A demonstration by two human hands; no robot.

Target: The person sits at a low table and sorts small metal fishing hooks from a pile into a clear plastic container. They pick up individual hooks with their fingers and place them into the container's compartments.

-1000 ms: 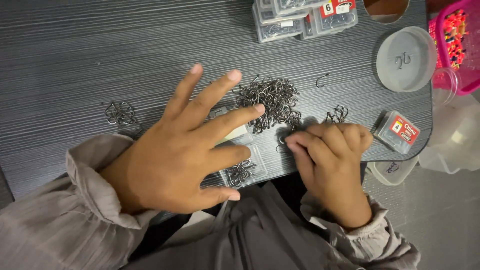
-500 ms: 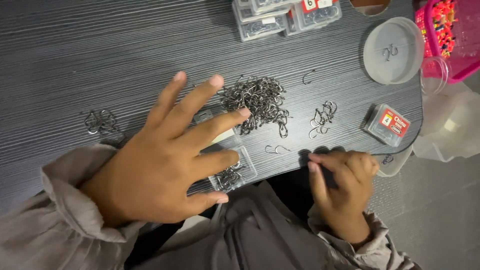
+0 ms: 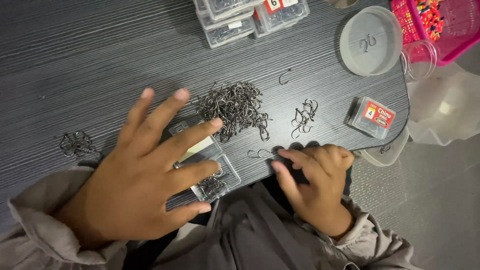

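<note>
My left hand (image 3: 142,180) is spread flat, palm down, over a small clear plastic box (image 3: 216,181) that has several dark fish hooks in it; the fingertips point toward a big heap of hooks (image 3: 232,107). My right hand (image 3: 315,187) rests at the table's near edge with its fingers half curled. Its index fingertip lies beside a single hook (image 3: 257,154). It grips nothing that I can see. A smaller bunch of hooks (image 3: 302,115) lies just beyond the right hand.
Another small bunch of hooks (image 3: 76,143) lies at the left. A closed red-labelled box (image 3: 372,116), a round clear lid (image 3: 370,35), stacked clear boxes (image 3: 240,17), a pink basket (image 3: 445,25), a clear cup (image 3: 417,60) and a white bag (image 3: 445,110) are on the right.
My right hand has drawn back from the hook heap to the table's near edge, and one hook now lies by its fingertips. My left hand stays spread over the clear box.
</note>
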